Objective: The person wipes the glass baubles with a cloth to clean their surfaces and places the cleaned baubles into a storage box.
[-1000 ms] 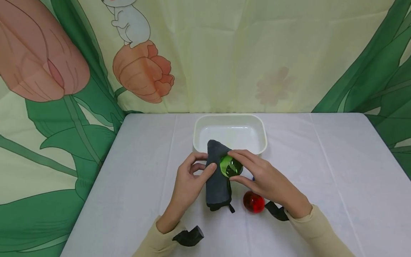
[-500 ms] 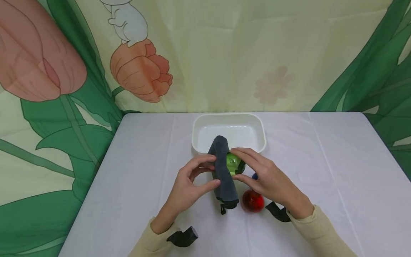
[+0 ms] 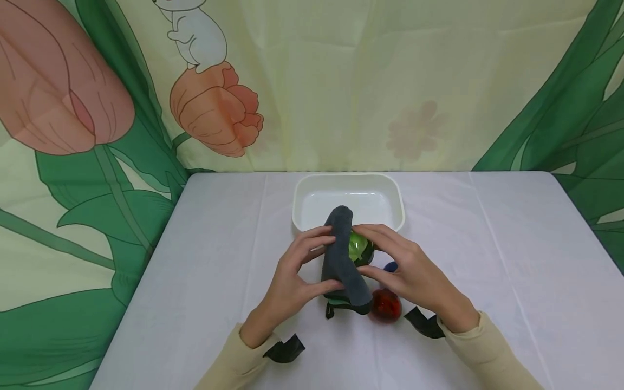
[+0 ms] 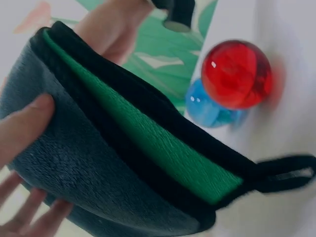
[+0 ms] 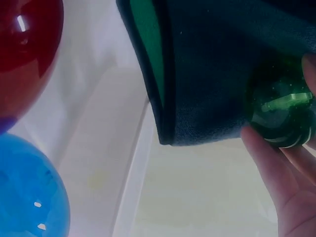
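Observation:
My left hand [image 3: 294,271] holds a folded dark grey cloth [image 3: 339,252] with black edging and a small loop. Its green inner side shows at the open fold in the left wrist view, where the thumb [image 4: 27,126] lies on the grey face. My right hand [image 3: 407,262] grips a clear green ball [image 3: 358,246] between thumb and fingers, against the cloth's right side. The cloth hides part of the ball in the head view. In the right wrist view the green ball [image 5: 279,116] overlaps the grey face. Below the right hand sit a red ball [image 3: 386,306] and a blue ball [image 3: 390,267].
A white rectangular basin [image 3: 401,208] stands behind the hands at the table's far edge. White cloth covers the table [image 3: 487,260]. A printed curtain [image 3: 341,81] hangs behind it. Black wrist mounts [image 3: 285,349] stick out at both sleeves.
The cloth has turned and bent, its lower end swinging right toward the red ball. The green ball has shifted slightly right and is more covered by the cloth. My left hand has moved right.

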A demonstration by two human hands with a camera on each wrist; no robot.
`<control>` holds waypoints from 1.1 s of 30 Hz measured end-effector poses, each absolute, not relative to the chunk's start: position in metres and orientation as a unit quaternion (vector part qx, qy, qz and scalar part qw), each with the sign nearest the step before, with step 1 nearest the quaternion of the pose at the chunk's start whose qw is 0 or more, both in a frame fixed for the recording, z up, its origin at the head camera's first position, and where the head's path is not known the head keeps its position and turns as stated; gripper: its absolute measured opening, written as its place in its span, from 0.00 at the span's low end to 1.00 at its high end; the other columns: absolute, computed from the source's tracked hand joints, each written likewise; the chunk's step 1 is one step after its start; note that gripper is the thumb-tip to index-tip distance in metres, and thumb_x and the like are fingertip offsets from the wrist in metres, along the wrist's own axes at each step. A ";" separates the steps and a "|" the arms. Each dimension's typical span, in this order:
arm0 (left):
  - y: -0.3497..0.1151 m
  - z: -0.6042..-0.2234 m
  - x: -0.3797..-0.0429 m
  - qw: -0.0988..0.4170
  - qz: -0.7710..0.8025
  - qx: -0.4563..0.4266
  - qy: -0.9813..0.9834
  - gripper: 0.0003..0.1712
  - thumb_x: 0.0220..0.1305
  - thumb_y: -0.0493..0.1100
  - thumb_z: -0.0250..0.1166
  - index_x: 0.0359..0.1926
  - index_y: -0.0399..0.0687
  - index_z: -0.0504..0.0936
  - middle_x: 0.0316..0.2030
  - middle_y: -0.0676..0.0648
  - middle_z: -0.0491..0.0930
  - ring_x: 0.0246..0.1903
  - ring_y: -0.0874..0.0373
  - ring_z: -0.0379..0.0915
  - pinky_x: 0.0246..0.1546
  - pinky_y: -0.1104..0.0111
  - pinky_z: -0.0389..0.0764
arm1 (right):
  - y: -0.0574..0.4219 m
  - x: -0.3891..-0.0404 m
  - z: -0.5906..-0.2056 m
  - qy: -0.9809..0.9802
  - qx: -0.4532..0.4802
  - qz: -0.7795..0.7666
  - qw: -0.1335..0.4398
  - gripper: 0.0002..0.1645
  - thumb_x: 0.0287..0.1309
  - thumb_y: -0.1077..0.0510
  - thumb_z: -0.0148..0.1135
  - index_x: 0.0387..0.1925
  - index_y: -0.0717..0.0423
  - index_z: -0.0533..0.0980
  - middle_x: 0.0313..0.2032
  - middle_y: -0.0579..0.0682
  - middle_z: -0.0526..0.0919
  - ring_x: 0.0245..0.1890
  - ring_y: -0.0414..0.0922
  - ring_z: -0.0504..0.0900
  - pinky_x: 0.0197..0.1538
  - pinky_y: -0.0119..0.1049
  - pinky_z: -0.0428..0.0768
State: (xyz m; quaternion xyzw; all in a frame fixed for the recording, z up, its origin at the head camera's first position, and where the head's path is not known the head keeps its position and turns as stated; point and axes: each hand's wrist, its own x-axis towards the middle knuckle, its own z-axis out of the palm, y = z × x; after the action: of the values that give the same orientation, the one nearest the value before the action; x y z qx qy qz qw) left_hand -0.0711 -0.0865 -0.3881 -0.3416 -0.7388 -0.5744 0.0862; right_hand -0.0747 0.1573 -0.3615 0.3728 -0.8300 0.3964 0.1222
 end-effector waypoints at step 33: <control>-0.060 -0.394 -0.086 0.150 -0.571 -0.373 -0.715 0.47 0.39 0.30 0.79 0.65 0.42 0.73 0.67 0.38 0.69 0.66 0.45 0.69 0.62 0.57 0.76 | 0.152 -0.076 -0.362 -0.807 0.364 0.452 0.108 0.40 0.51 0.67 0.73 0.66 0.58 0.69 0.60 0.51 0.77 0.53 0.44 0.81 0.52 0.26 0.81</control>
State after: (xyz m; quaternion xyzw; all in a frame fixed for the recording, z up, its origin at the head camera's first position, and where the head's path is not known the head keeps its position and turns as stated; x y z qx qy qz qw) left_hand -0.0864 -0.0599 -0.3936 -0.3735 -0.7152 -0.5714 0.1501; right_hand -0.0761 0.1522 -0.3617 0.3639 -0.8070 0.4523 0.1083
